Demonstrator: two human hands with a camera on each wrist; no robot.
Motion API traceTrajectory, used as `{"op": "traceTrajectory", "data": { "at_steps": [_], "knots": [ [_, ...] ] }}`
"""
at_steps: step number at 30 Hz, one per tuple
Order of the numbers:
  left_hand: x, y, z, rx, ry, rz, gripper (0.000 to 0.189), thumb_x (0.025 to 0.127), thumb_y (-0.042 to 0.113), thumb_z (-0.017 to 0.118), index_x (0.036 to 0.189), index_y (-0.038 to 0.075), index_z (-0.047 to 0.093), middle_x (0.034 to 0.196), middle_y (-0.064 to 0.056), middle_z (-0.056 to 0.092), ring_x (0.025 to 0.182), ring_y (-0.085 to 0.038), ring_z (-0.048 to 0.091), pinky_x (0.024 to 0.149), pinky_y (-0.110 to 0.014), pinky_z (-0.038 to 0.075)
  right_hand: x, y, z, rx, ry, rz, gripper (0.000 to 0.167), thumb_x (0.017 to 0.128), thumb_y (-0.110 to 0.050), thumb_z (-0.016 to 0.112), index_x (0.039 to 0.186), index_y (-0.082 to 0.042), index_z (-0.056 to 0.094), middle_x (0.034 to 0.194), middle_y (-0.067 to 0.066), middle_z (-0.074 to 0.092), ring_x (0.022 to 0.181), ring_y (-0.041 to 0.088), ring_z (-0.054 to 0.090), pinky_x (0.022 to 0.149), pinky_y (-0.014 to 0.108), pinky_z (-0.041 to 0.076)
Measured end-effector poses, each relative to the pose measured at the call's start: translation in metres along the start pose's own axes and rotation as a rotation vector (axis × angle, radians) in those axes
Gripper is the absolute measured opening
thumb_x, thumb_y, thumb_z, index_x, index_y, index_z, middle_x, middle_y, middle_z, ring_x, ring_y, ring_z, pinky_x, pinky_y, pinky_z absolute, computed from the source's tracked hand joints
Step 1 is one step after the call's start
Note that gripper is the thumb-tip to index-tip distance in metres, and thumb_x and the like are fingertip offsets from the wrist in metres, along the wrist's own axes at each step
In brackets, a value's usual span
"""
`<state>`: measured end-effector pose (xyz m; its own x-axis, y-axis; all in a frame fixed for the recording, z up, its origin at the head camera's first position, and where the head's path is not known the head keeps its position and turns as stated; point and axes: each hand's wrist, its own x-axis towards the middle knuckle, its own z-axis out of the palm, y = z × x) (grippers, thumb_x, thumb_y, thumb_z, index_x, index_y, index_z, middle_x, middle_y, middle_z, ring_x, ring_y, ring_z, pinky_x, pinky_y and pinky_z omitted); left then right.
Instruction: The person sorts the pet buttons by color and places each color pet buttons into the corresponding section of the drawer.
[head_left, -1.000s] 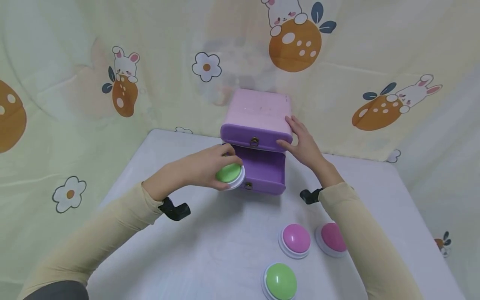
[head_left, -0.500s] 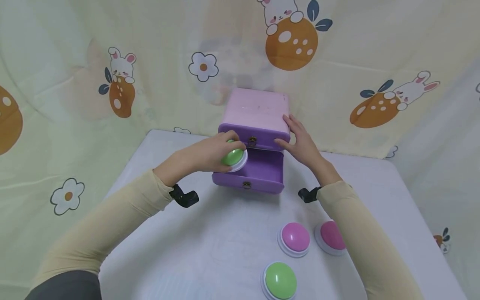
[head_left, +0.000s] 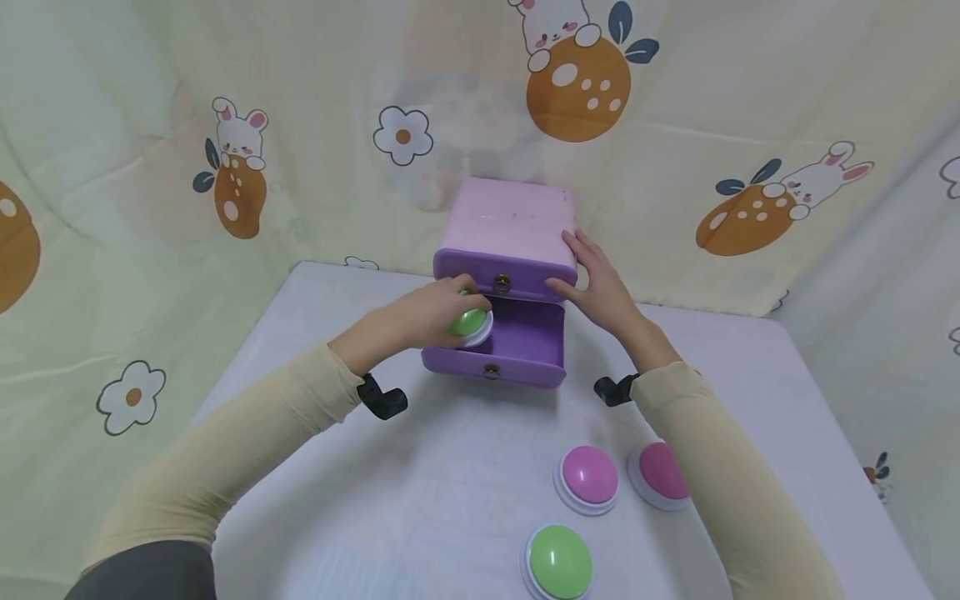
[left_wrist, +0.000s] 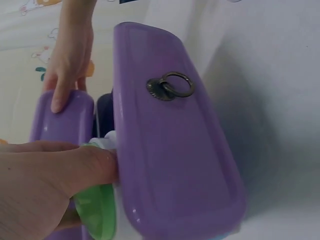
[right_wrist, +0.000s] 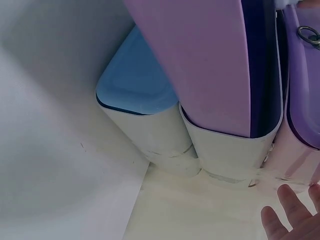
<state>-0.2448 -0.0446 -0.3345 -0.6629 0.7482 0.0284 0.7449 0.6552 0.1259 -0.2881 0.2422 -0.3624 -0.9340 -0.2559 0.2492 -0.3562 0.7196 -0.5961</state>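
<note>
My left hand (head_left: 420, 321) pinches a green-domed push button (head_left: 471, 322) with a white base, tilted at the left end of a pulled-out purple drawer (head_left: 521, 373). In the left wrist view, its base (left_wrist: 125, 220) goes behind the drawer front (left_wrist: 170, 145), and my thumb lies across the button's edge. The fingers beneath are partly hidden. At the right side of the pink-topped drawer cabinet (head_left: 513, 217) rests my right hand (head_left: 603, 292), its thumb on the shut top drawer (head_left: 465, 265) and its fingers extended along the side.
On the white table (head_left: 337, 525) stand a pink button (head_left: 590, 475), a darker pink button (head_left: 662, 472) partly behind my right sleeve, and another green button (head_left: 560, 562). A blue drawer (right_wrist: 140, 80) sits under the pulled-out one. A patterned curtain (head_left: 322, 183) hangs behind the cabinet.
My left hand has carried the green button from in front of the drawer's left corner, rightward and back over the front edge, then slightly down. The right hand keeps its place on the cabinet.
</note>
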Motion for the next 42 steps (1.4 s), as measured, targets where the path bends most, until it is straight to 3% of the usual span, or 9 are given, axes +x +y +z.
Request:
{"op": "traceTrajectory", "data": {
  "at_steps": [7, 14, 24, 34, 42],
  "knots": [
    [0.014, 0.006, 0.010, 0.097, -0.070, -0.042, 0.053, 0.081, 0.022, 0.074, 0.131, 0.018, 0.057, 0.124, -0.012, 0.052, 0.111, -0.029, 0.052, 0.091, -0.042, 0.049, -0.001, -0.001, 0.000, -0.002, 0.000, 0.014, 0.084, 0.085, -0.042, 0.068, 0.152, -0.026, 0.021, 0.161, 0.004, 0.011, 0.142, 0.032, 0.028, 0.112, 0.058, 0.024],
    [0.018, 0.005, 0.019, 0.131, -0.081, -0.063, 0.047, 0.085, 0.021, 0.071, 0.130, 0.017, 0.058, 0.125, -0.012, 0.054, 0.112, -0.031, 0.054, 0.096, -0.042, 0.047, -0.001, 0.000, 0.000, -0.007, -0.005, 0.017, 0.084, 0.085, -0.044, 0.067, 0.152, -0.027, 0.020, 0.161, 0.003, 0.009, 0.145, 0.031, 0.022, 0.112, 0.059, 0.023],
    [0.021, 0.001, 0.028, 0.193, -0.091, -0.085, 0.049, 0.086, 0.027, 0.070, 0.132, 0.019, 0.056, 0.129, -0.011, 0.052, 0.117, -0.030, 0.052, 0.100, -0.041, 0.045, 0.000, -0.001, 0.000, -0.016, -0.013, 0.024, 0.084, 0.085, -0.045, 0.066, 0.152, -0.028, 0.018, 0.161, 0.003, 0.009, 0.144, 0.032, 0.025, 0.112, 0.059, 0.023],
    [0.027, -0.001, 0.032, 0.342, -0.099, 0.013, 0.040, 0.090, 0.027, 0.065, 0.129, 0.020, 0.059, 0.127, -0.009, 0.058, 0.110, -0.027, 0.057, 0.096, -0.038, 0.049, -0.001, -0.003, 0.001, 0.006, -0.007, 0.022, 0.084, 0.086, -0.041, 0.067, 0.152, -0.026, 0.019, 0.161, 0.004, 0.009, 0.143, 0.031, 0.025, 0.113, 0.059, 0.021],
    [0.028, -0.011, 0.042, 0.437, 0.004, 0.088, 0.036, 0.092, 0.015, 0.060, 0.128, 0.023, 0.059, 0.125, -0.004, 0.061, 0.106, -0.024, 0.061, 0.092, -0.035, 0.051, -0.001, -0.003, 0.001, 0.031, 0.001, 0.010, 0.083, 0.086, -0.038, 0.068, 0.153, -0.024, 0.020, 0.161, 0.005, 0.008, 0.143, 0.033, 0.025, 0.114, 0.058, 0.021]
  ]
}}
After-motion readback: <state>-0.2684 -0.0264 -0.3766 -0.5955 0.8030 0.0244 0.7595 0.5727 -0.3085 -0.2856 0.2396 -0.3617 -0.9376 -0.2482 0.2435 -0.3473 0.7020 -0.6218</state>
